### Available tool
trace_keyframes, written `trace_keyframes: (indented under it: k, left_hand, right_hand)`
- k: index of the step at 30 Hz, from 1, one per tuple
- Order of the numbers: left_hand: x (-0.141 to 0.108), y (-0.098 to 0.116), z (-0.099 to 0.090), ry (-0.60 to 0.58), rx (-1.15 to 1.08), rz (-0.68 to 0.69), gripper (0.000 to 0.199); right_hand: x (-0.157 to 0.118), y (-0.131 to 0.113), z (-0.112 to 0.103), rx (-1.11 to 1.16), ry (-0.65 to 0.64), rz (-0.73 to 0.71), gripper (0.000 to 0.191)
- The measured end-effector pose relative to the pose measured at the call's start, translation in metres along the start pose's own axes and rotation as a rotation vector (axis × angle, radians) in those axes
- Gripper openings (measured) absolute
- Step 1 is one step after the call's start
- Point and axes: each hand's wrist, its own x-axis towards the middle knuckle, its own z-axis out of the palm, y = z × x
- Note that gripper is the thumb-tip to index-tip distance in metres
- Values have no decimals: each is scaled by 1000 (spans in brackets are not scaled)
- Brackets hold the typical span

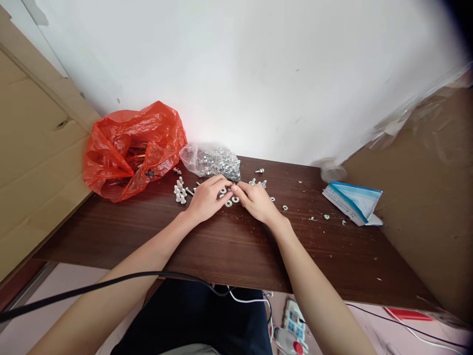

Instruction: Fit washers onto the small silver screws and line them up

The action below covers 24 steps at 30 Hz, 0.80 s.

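Observation:
Over the middle of the dark wooden table, my left hand [209, 198] and my right hand [256, 201] meet at the fingertips. Both are closed in a pinch around something too small to make out. Flat washers [228, 203] lie just beneath and between them. To the left of my left hand is a cluster of pale bolts [180, 191]. Several short bolts [259, 171] sit beyond my right hand, and a small nut [285, 207] is to its right. A clear bag of metal fasteners [214, 161] rests behind my hands.
A red plastic bag [135, 148] stands at the back left. At the right are a round clear container [333, 172] and a blue-edged packet [353, 202]. Cardboard flanks both sides. A black cable [111, 280] crosses near the table's front edge [236, 283].

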Motion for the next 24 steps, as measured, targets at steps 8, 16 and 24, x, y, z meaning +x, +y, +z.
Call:
trace_keyframes:
  k: [8, 16, 24]
  left_hand:
    - [0, -1, -2, -13, -40, -44, 14]
    - [-1, 0, -3, 9, -12, -47, 9]
    - [-1, -2, -6, 59, -31, -61, 6]
  right_hand:
    - [0, -1, 3, 13, -7, -9, 27]
    - [1, -1, 8, -14, 11, -42, 31]
    - [11, -3, 18, 105, 180, -145, 40]
